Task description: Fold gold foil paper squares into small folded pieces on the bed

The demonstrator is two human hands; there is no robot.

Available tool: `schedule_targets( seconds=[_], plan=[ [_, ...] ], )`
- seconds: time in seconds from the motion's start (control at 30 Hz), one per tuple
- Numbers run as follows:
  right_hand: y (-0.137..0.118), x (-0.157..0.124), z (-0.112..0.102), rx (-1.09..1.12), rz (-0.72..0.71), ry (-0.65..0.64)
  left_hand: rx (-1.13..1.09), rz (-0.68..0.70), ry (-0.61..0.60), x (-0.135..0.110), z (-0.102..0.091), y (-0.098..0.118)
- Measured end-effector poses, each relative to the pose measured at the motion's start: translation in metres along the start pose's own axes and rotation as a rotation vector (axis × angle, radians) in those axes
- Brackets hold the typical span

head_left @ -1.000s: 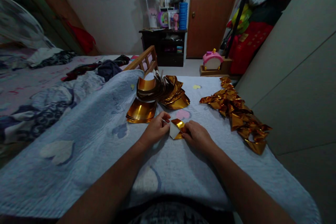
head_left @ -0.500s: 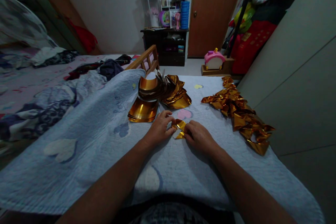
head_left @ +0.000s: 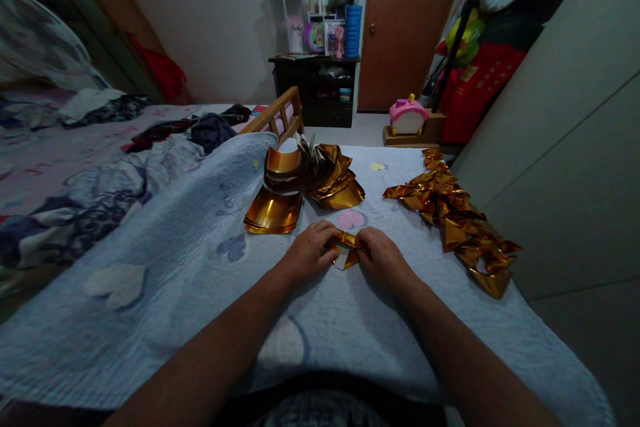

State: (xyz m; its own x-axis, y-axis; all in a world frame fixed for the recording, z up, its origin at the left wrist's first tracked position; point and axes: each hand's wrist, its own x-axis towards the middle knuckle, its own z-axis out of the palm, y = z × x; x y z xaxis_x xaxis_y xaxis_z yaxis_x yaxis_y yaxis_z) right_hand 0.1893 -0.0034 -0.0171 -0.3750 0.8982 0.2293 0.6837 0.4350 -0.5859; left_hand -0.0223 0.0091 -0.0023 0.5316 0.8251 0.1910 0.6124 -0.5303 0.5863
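My left hand [head_left: 311, 250] has its thumb and fingers pinched on the left end of a partly folded sheet of gold foil paper [head_left: 346, 238]; the sheet lies between my hands, low over the pale blue quilt [head_left: 345, 330], and my right hand [head_left: 383, 253] is clamped on its right end. My own fingers cover both ends, so I cannot tell how the folds run there. Left to right around it, a fanned stack of flat gold sheets [head_left: 273, 210] sits just beyond my left fingers, a curled gold bundle [head_left: 337, 190] touches that stack, a pink printed heart [head_left: 351, 219] shows just past the sheet, and a heap of folded gold pieces [head_left: 450, 207] lies well apart on my right. The sheet's long gold band runs crosswise from hand to hand, dipping slightly rightward; below it, white backing shows and one corner points toward me.
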Motion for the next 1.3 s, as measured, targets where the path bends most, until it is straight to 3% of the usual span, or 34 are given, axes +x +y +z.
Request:
schedule_targets(
  seconds=[0.23, 0.43, 0.67, 0.83, 1.3],
  plan=[
    [-0.001, -0.001, -0.008, -0.002, 0.021, -0.074, 0.085, 0.043, -0.04, -0.002, 0.0, 0.004],
    [-0.008, -0.005, -0.014, -0.03, -0.061, -0.136, 0.117, 0.044, -0.071, -0.003, 0.0, 0.006],
    [-0.008, -0.008, -0.014, -0.011, -0.014, -0.108, 0.081, 0.08, -0.107, -0.001, -0.001, 0.004],
    [-0.009, -0.009, -0.017, -0.036, -0.123, -0.176, 0.038, 0.046, -0.076, -0.001, 0.0, 0.002],
    [-0.016, -0.007, -0.017, -0.218, -0.141, -0.206, 0.001, 0.089, -0.156, -0.002, -0.008, 0.005]
  ],
)
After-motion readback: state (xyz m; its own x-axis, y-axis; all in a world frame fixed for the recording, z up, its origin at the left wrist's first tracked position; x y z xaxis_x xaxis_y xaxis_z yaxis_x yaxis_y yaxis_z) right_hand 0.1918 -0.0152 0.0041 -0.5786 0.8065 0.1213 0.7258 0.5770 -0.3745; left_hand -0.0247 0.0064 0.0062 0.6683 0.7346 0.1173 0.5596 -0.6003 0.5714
